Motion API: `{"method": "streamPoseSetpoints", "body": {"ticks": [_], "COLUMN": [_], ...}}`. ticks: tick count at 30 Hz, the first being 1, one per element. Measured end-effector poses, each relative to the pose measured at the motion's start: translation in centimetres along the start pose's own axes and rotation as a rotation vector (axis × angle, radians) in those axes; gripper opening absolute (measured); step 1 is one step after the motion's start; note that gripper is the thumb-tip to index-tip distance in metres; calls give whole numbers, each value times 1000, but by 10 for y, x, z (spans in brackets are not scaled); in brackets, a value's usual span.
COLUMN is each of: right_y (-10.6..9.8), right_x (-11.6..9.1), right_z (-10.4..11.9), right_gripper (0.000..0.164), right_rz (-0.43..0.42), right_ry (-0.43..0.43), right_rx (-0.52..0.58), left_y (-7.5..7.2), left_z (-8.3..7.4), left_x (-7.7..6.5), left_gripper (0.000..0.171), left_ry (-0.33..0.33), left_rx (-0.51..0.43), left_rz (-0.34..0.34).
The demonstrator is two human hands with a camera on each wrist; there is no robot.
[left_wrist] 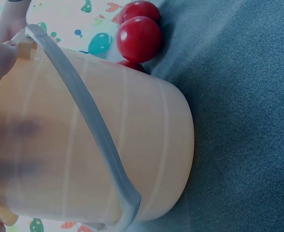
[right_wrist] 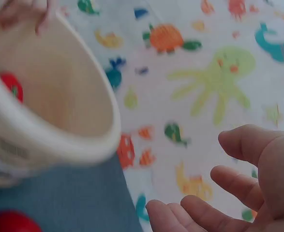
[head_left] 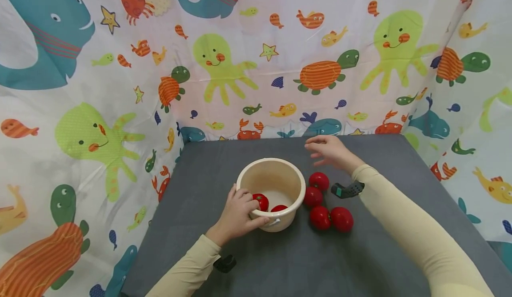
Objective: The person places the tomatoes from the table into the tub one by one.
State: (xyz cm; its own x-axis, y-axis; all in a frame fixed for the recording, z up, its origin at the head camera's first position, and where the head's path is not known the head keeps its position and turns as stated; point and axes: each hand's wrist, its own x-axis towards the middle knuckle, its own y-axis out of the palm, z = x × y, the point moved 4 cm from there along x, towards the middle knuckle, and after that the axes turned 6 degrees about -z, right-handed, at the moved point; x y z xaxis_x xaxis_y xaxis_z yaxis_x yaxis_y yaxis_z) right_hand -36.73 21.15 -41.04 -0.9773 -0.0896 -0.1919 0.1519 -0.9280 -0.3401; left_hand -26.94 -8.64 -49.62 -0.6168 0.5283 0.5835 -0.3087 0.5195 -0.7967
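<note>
A cream plastic bucket (head_left: pixel 287 221) stands on the grey table, with two red tomatoes (head_left: pixel 279 208) visible inside. My left hand (head_left: pixel 239 212) grips its near-left rim, fingers over the edge and thumb along the outside. A grey handle (left_wrist: pixel 91 113) hangs down the bucket's side in the left wrist view. Several more tomatoes (head_left: pixel 342 219) lie in a cluster just right of the bucket. Beyond them my right hand (head_left: pixel 330 151) hovers with fingers loosely spread and nothing held. In the right wrist view, that hand (right_wrist: pixel 243 188) is apart from the bucket (right_wrist: pixel 59 96).
The grey tabletop (head_left: pixel 192 177) extends around the bucket on all sides. A curtain (head_left: pixel 240 57) printed with sea animals hangs behind the table and along both sides. Dark straps (head_left: pixel 347 190) sit on both wrists over cream sleeves.
</note>
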Motion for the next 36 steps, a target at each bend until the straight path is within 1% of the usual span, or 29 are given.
{"method": "streamPoseSetpoints", "body": {"ticks": [3, 7, 10, 13, 17, 22, 28, 31, 36], "right_y": [-17, -35, -42, -45, -41, -31, -18, -11, 2], "right_x": [1, 4, 7, 8, 12, 16, 21, 23, 29], "right_z": [-15, -40, -60, -79, -100, -120, -137, -144, -155], "right_gripper": [58, 64, 66, 68, 68, 66, 60, 57, 58], "right_rz": [-37, -87, -114, -123, -128, -133, -175, -196, -199], "right_ry": [26, 83, 122, 147, 182, 227, 265, 273, 281], "right_rx": [18, 57, 64, 48, 47, 46, 1, -5, 5], "left_y": [-2, -2, -2, -1, -1, -2, -2, -2, -2], "left_z": [2, 3, 3, 2, 1, 0, 0, -1, 0], "left_x": [0, -1, 0, 0, 0, 0, 1, 1, 0], "left_gripper": [35, 36, 36, 34, 33, 34, 36, 36, 35], "left_ry": [4, 18, 20, 9, -4, 0, 17, 20, 12], "left_rx": [-2, 0, -2, -3, -1, -6, -19, -24, -22], "left_rz": [-7, -20, -20, -8, 6, 7, -9, -15, -3]}}
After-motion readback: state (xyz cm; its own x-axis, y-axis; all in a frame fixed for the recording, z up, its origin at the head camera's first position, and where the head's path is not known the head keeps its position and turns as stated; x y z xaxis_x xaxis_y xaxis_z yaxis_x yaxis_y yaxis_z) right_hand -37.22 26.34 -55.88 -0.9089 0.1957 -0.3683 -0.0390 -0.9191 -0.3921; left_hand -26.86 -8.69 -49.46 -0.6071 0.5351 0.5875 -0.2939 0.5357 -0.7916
